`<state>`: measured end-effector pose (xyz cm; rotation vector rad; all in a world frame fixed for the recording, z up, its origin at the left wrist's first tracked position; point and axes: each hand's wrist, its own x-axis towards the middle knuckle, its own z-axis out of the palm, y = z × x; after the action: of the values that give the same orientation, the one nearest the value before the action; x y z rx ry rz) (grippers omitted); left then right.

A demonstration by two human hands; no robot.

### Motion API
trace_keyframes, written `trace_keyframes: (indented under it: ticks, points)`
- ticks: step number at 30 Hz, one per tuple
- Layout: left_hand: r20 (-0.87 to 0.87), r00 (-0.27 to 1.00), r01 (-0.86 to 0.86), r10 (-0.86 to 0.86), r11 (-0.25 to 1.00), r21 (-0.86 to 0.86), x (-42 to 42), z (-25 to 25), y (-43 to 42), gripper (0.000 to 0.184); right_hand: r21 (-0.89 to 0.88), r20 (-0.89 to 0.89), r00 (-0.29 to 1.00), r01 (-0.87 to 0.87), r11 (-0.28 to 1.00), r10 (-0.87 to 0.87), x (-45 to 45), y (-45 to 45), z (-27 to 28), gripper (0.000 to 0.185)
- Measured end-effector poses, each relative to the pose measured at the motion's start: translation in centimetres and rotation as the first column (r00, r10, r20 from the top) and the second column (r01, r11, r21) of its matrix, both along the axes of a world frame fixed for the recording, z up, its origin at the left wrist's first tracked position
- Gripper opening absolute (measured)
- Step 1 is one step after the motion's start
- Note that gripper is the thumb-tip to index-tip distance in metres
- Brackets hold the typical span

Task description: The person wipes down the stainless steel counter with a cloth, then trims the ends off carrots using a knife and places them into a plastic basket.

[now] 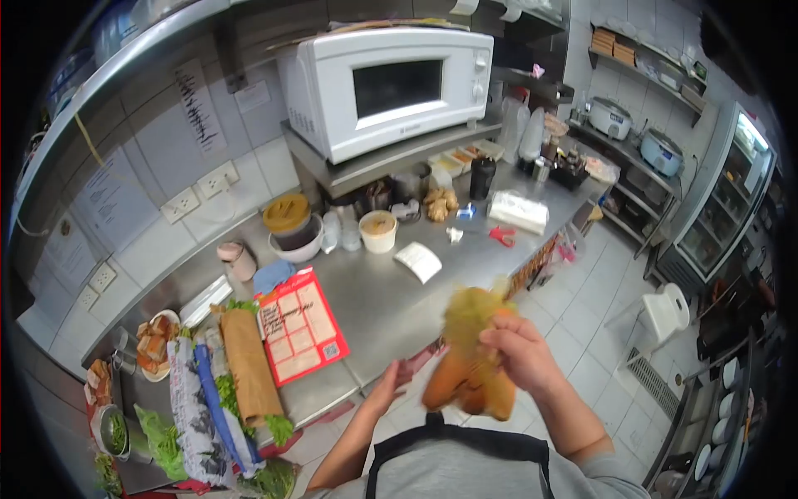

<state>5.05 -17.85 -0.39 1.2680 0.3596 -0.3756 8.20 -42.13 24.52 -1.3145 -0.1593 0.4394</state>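
My right hand (519,353) is closed around the gathered top of a clear, yellowish bag of carrots (467,378), held up in front of my apron. Motion blurs the bag, and its orange contents hang at the bottom. My left hand (391,389) is beside the counter's front edge, its fingers stretched out and apart, holding nothing. A red-and-white printed sheet (301,327) with handwriting lies on the steel counter (366,308) near that hand. Left of the sheet are a brown paper wrap (249,362) with leafy greens and a long vegetable bundle in printed plastic (195,407).
A white microwave (391,87) stands on a raised shelf. Under it sit a lidded tub (378,231), ginger (440,205), a black shaker (482,177) and a white packet (518,212). To the right are a white stool (665,308) and a glass-door fridge (715,200).
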Motion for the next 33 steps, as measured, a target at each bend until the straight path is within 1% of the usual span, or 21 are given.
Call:
trace_keyframes:
  ticks: [1,2,4,6,8,9,11,14,15,18,19,21,23,25,26,27,29,30,31,32,33]
  points:
    - [-0.087,0.996,-0.002,-0.001,0.999,-0.035,1.1,2.4,-0.1,0.083,0.145,-0.006,0.989,-0.144,0.979,0.147,2.1,0.5,1.0,0.013]
    - [-0.102,0.994,-0.046,0.028,0.981,-0.187,2.5,0.2,1.1,0.087,0.287,0.001,0.956,-0.281,0.916,0.293,4.0,0.9,1.7,0.014]
    - [0.053,0.983,-0.138,0.173,0.907,-0.397,3.7,3.6,2.1,0.085,0.319,-0.071,0.956,-0.249,0.915,0.285,8.2,1.6,1.4,0.015]
    - [-0.033,0.915,-0.356,0.403,0.765,-0.536,4.5,8.9,3.5,0.075,0.349,-0.118,0.95,-0.234,0.908,0.29,12.2,2.1,-1.4,0.015]
    - [0.097,0.905,-0.387,0.413,0.897,-0.215,4.8,8.6,6.0,0.064,0.373,-0.115,0.939,-0.262,0.89,0.325,16.9,2.9,-7.1,0.015]
    - [0.187,0.893,-0.414,0.41,0.91,-0.015,5.1,8.2,6.0,0.064,0.283,-0.108,0.926,-0.321,0.904,0.363,18.9,3.5,-10.9,0.015]
    - [0.355,0.87,-0.466,0.341,0.806,0.366,5.8,6.9,5.4,0.067,0.091,-0.1,0.891,-0.435,0.896,0.443,21.7,4.4,-17.2,0.016]
    - [0.545,0.795,-0.593,0.267,0.533,0.604,7.2,4.0,2.9,0.066,-0.179,0.025,0.83,-0.545,0.819,0.558,23.9,5.3,-18.4,0.021]
    - [0.6,0.73,-0.665,0.326,0.54,0.515,7.7,3.4,1.6,0.06,-0.319,0.119,0.745,-0.598,0.735,0.657,24.7,5.0,-17.8,0.026]
    - [0.592,0.736,-0.655,0.33,0.125,0.745,8.2,4.2,-0.9,0.055,-0.761,0.361,0.424,-0.38,0.525,0.83,28.4,2.6,-17.6,0.022]
    - [0.612,0.697,-0.679,0.374,0.07,0.73,8.3,4.0,-1.6,0.049,-0.793,0.386,0.392,-0.321,0.517,0.835,30.4,1.2,-18.6,0.022]
    - [0.656,0.615,-0.708,0.437,-0.06,0.704,9.0,3.7,-3.6,0.049,-0.921,0.343,0.294,-0.085,0.381,0.892,35.4,-0.9,-21.3,0.025]
    - [0.704,0.539,-0.72,0.462,-0.18,0.67,9.6,4.4,-6.0,0.045,-0.867,0.441,0.392,-0.045,0.496,0.807,38.9,-1.9,-21.3,0.024]
    - [0.767,0.489,-0.722,0.415,-0.301,0.623,11.0,5.7,-9.1,0.04,-0.847,0.508,0.47,0.121,0.518,0.722,40.4,-1.4,-19.7,0.026]
    - [0.793,0.467,-0.715,0.392,-0.36,0.599,11.8,6.4,-10.7,0.038,-0.778,0.627,0.367,0.244,0.579,0.687,41.6,-0.8,-20.2,0.024]
    - [0.822,0.426,-0.762,0.377,-0.34,0.551,12.7,7.3,-12.2,0.034,-0.683,0.727,0.247,0.349,0.641,0.64,42.8,-0.2,-21.2,0.023]
    - [0.855,0.386,-0.821,0.346,-0.295,0.489,14.4,9.5,-14.8,0.029,-0.749,0.647,0.17,0.321,0.579,0.743,45.6,0.6,-23.0,0.022]
    - [0.864,0.386,-0.836,0.324,-0.273,0.476,15.2,10.4,-15.6,0.027,-0.795,0.597,0.18,0.263,0.547,0.782,47.1,0.9,-23.8,0.022]
    - [0.845,0.479,-0.838,0.237,-0.165,0.521,16.2,10.8,-16.0,0.03,-0.833,0.548,0.184,0.209,0.512,0.816,48.3,1.9,-24.6,0.023]
    - [0.819,0.553,-0.816,0.151,-0.103,0.569,16.3,11.5,-15.3,0.033,-0.766,0.638,0.178,0.05,0.641,0.749,47.5,4.8,-23.5,0.024]
    - [0.815,0.549,-0.829,0.185,-0.002,0.559,17.2,12.1,-15.4,0.031,-0.691,0.687,0.257,-0.06,0.721,0.68,46.8,3.5,-21.2,0.025]
